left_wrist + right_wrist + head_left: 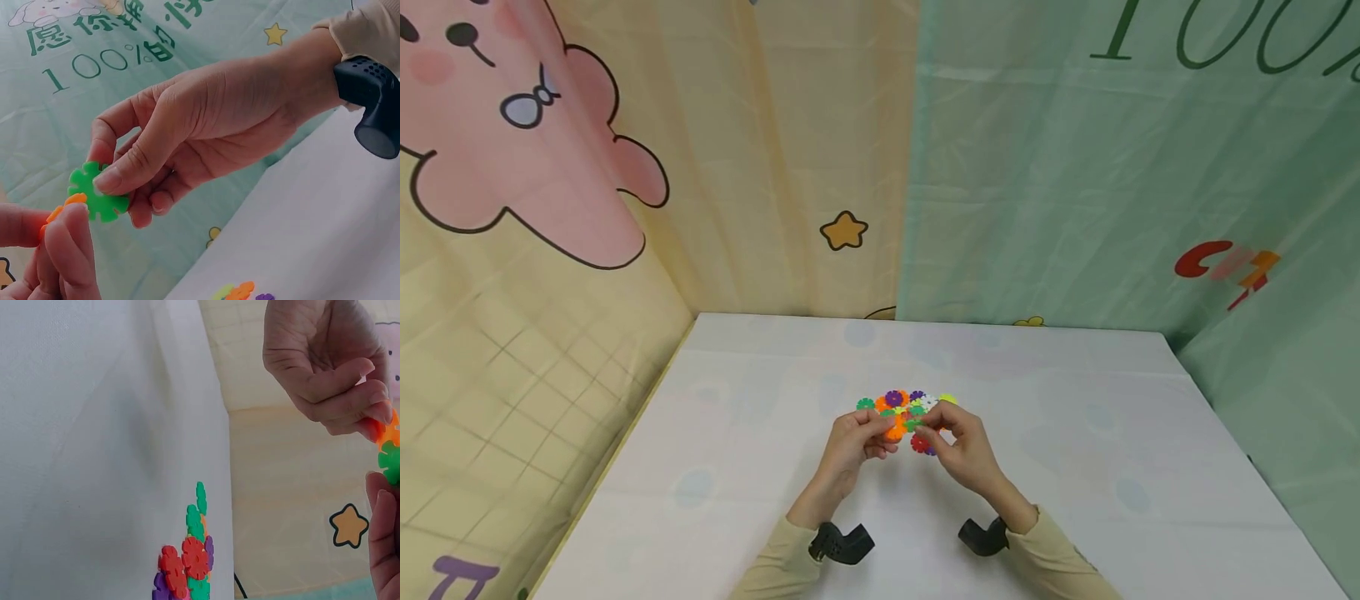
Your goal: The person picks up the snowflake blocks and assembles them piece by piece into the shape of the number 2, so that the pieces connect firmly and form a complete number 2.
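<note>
My left hand (848,448) pinches an orange snowflake disc (76,198) between thumb and fingers, partly covered by the fingertips. Thumb and forefinger of my right hand (964,450) pinch a green snowflake disc (107,205) by its face; its notched edge shows. Both discs are held up close together in front of me, and the green one overlaps the orange one's edge in the right wrist view. Behind and below the hands lies a pile of snowflake discs (195,556) in red, green, purple, orange, yellow and white.
The pile lies on a white table (760,383) with faint pale spots. Printed curtains (1037,192) hang behind and beside it, the back one close to the table's far edge. A black wrist camera (842,546) is strapped on each arm over beige sleeves.
</note>
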The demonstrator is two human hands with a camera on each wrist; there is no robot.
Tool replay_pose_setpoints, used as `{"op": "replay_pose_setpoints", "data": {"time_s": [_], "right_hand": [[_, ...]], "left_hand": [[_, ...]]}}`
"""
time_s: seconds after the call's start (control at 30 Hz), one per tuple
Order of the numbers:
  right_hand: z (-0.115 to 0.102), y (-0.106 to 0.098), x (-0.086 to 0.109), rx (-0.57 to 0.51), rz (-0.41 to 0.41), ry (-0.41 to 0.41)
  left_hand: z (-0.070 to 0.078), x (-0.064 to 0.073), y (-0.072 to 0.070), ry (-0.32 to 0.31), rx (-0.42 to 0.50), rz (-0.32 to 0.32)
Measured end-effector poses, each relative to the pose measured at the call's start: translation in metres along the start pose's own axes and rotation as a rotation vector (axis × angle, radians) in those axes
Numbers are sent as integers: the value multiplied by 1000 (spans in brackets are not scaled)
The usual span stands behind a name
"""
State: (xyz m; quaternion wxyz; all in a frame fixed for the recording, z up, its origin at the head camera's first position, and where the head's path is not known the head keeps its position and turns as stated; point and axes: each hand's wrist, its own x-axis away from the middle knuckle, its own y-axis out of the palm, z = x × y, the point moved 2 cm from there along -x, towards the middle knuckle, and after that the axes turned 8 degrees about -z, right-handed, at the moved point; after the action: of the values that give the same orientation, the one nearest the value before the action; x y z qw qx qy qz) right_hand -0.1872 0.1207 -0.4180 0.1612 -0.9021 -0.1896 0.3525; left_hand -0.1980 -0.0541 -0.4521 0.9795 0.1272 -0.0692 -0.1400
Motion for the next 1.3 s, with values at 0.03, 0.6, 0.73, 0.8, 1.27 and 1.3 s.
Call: {"op": "replay_pose_setpoints", "data": {"time_s": [0.03, 0.6, 0.73, 0.8, 1.27, 1.3], "right_hand": [[-1, 1, 1, -6, 3, -2], [2, 7, 1, -39, 40, 103], [5, 5, 1, -45, 63, 200], [5, 5, 0, -46, 68, 224], [28, 3, 5, -62, -38, 367], [35, 3, 7, -50, -50, 402]], "left_hand": [[0, 1, 1, 2, 7, 0], [-5, 1, 1, -1, 4, 4], [0, 1, 0, 67, -94, -12], [7, 4, 2, 122, -183, -18], [10, 2, -2, 218, -370, -7], [7, -1, -5, 208, -346, 3]]}}
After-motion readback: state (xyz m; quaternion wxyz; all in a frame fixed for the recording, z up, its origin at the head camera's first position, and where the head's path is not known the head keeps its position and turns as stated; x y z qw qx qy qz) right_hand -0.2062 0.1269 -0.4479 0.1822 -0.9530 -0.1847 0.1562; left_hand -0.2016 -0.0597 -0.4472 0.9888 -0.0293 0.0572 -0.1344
